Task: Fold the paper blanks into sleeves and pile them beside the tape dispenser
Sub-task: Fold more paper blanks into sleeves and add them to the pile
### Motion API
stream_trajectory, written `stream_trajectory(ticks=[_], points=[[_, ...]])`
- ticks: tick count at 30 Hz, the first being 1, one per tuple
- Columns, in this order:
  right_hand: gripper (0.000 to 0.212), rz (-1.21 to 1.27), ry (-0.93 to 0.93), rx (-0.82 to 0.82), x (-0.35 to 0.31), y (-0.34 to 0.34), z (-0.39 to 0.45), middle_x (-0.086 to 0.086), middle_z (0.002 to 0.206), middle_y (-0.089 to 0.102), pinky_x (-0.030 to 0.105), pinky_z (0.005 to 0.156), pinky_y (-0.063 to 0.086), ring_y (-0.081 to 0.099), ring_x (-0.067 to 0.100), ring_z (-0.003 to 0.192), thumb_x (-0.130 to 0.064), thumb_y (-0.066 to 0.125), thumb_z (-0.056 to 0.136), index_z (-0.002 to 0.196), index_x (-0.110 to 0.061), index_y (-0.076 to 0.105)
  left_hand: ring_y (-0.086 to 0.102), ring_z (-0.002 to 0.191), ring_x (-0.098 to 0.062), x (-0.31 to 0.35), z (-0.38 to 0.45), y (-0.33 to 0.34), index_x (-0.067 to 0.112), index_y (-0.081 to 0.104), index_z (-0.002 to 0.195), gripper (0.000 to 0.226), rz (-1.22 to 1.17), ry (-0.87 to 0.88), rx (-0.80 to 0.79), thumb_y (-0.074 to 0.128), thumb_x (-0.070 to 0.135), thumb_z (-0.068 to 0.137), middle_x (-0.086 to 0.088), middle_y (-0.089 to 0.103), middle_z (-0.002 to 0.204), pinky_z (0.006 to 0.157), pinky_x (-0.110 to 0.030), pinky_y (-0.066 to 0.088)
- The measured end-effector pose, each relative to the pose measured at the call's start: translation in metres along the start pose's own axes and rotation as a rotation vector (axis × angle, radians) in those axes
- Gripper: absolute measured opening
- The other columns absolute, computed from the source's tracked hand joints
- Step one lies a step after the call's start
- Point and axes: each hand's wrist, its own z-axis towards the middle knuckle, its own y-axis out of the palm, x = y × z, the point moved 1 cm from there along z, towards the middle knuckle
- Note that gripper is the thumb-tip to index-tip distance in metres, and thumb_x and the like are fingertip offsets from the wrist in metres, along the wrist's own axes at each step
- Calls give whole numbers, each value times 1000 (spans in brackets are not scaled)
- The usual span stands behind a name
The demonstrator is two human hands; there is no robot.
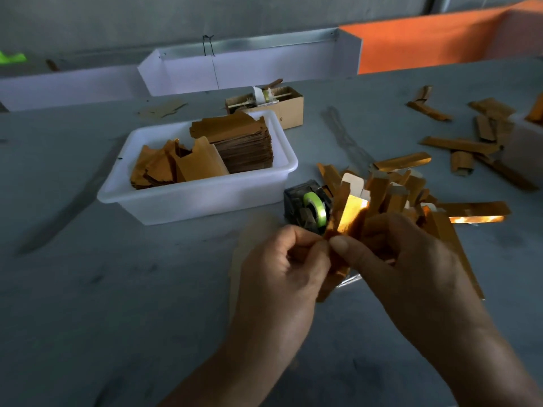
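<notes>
1. The single head-worn view looks forward and down over the grey table (88,289).
2. It sits close above both hands, left hand (282,268) and right hand (402,259), at lower centre.
3. Wide-angle edges look blurred, perhaps distorted.

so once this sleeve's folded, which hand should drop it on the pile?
Right, probably. The right hand already grips the gold blank, and the sleeve pile lies just beyond it, right of the tape dispenser. The left hand would have to cross over.
</notes>
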Motion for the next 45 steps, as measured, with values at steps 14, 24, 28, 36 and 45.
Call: stream_trajectory(ticks=[14, 24, 28, 36, 45], points=[[10, 42, -3, 193, 26, -7, 25, -4, 61, 56, 13, 44, 38, 57, 3, 60, -23, 53, 90, 85, -27, 60, 66, 73, -9, -19, 33, -54, 27, 68, 91, 10, 614, -2, 64, 59, 30, 92, 4, 71, 82, 58, -19, 47], [39, -442, 164, 229, 62, -15, 54, 19, 117, 52, 45, 84, 43, 46, 37, 108, -23, 55, 90, 127, -12, 53, 58, 80, -5, -69, 51, -78, 26, 53, 89, 45, 649, -424, -115, 80, 53, 66, 10, 61, 90, 60, -24, 43], [39, -349, 63, 285, 58, -10, 38, 15, 123, 52, 47, 89, 45, 48, 33, 112, -22, 58, 89, 125, -9, 56, 64, 72, -6, -69, 56, -85, 18, 60, 88, 35, 382, -498, 1, 87, 25, 66, 5, 68, 84, 55, -20, 47], [21, -171, -122, 402, 36, -7, 16, 5, 110, 60, 28, 77, 46, 58, 24, 98, -10, 63, 86, 106, -8, 67, 67, 86, -14, -55, 54, -97, 25, 72, 86, 7, 305, -289, 189, 75, 24, 80, 4, 73, 85, 80, -32, 52], [35, 493, 157, -111, -1, 23, -1, -16, 85, 68, 14, 62, 51, 62, -4, 79, -52, 54, 69, 96, -33, 66, 71, 94, -23, 0, 35, -74, 19, 76, 98, 32, -184, -193, -170, 70, 30, 69, -7, 75, 100, 79, -34, 59]])
